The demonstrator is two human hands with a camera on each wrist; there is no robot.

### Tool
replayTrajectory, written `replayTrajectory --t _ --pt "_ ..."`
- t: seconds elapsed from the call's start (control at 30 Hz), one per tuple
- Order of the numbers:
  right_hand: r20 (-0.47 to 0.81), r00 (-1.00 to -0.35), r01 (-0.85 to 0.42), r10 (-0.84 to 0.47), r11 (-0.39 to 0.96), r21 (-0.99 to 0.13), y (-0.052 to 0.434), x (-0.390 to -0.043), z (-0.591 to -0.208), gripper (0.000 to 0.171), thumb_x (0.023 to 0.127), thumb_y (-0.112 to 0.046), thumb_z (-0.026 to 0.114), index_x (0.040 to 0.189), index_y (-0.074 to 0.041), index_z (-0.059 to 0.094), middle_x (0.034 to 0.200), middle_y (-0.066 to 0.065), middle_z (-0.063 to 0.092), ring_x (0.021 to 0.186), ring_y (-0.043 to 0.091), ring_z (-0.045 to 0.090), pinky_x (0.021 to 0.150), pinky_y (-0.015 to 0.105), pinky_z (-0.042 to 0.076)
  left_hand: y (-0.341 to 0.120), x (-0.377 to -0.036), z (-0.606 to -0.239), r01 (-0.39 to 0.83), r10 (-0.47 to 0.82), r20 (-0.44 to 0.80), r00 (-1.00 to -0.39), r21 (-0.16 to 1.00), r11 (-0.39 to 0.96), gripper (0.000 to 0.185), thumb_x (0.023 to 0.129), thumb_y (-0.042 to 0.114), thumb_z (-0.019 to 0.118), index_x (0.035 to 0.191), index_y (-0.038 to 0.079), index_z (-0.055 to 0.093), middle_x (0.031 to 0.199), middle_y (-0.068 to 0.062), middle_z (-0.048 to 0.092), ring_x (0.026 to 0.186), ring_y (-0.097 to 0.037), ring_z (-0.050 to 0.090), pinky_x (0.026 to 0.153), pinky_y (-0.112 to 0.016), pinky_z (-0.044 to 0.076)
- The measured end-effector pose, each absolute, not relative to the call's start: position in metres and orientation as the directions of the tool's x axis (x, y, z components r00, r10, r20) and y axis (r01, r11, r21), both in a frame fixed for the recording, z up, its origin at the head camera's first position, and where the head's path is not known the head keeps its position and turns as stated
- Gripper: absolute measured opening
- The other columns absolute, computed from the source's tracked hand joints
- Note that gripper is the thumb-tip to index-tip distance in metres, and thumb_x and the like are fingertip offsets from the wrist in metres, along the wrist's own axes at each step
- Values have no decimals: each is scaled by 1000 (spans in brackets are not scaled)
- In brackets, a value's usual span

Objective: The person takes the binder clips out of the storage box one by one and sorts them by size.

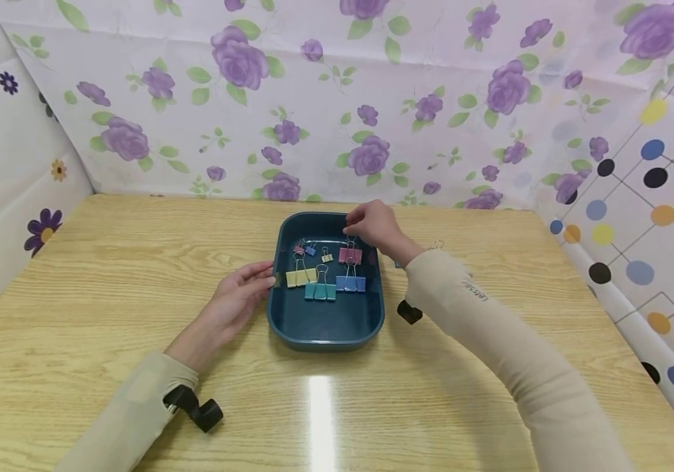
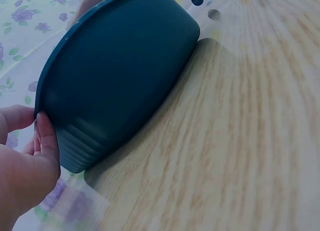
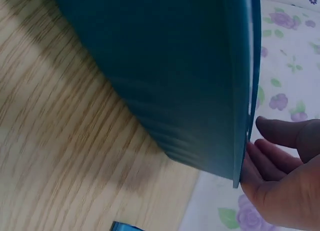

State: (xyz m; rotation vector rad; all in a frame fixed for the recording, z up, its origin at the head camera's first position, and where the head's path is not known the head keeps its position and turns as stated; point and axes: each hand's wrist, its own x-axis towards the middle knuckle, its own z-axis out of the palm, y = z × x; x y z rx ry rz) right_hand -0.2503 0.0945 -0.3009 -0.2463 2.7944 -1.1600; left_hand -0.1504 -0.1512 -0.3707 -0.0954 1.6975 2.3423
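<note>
A dark teal plastic tray stands on the table with several binder clips inside. My left hand grips its left rim, thumb over the edge; the left wrist view shows fingertips against the outer wall. My right hand reaches over the far right corner, fingertips just above a pink binder clip. Thumb and fingers look apart in the right wrist view, and no clip shows between them. Nearby lie a blue clip, a teal clip, a yellow clip and small clips, including a yellow one.
Right of the tray, beside and behind the right sleeve, clips are partly hidden, including a blue clip on the wooden table. A flowered sheet hangs behind the table. Black mounts are strapped at both wrists.
</note>
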Motion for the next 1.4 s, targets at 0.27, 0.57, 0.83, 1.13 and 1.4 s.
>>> replayTrajectory --t 0.27,0.57,0.83,1.13,1.4 --pt "-51 -992 -54 -118 739 -672 83 -250 -305 30 87 -3 70 116 5 66 114 18 65 106 29 58 91 37 50 -152 -151 -371 -236 161 -197 -967 930 -283 46 96 -2 53 140 -7 38 117 -9 51 100 -12 53 86 -19 47" --pt "-76 -987 -56 -145 737 -674 77 -245 -310 30 86 1 69 116 5 66 114 18 64 103 28 61 89 37 51 -152 -150 -372 -230 163 -189 -968 929 -288 45 96 -3 53 139 -7 38 118 -9 51 99 -12 53 86 -19 47" --pt "-106 -969 -97 -221 744 -661 75 -245 -314 23 86 -1 69 109 4 70 109 17 65 95 26 60 86 36 53 -152 -150 -373 -225 162 -185 -969 931 -286 45 97 -3 52 139 -7 37 123 -10 50 99 -10 54 87 -19 47" --pt "-109 -957 -146 -268 772 -619 70 -248 -319 16 86 -3 71 101 2 73 103 15 68 86 23 61 76 32 55 -153 -150 -372 -231 154 -194 -969 934 -272 45 97 -2 53 139 -7 38 126 -13 48 101 -11 53 88 -20 47" --pt "-131 -951 -143 -280 773 -619 68 -249 -319 7 87 -4 70 92 -1 74 90 11 68 77 22 60 70 29 54 -152 -151 -372 -236 152 -202 -968 936 -260 44 98 -1 51 139 -7 38 129 -15 47 106 -16 52 89 -20 47"
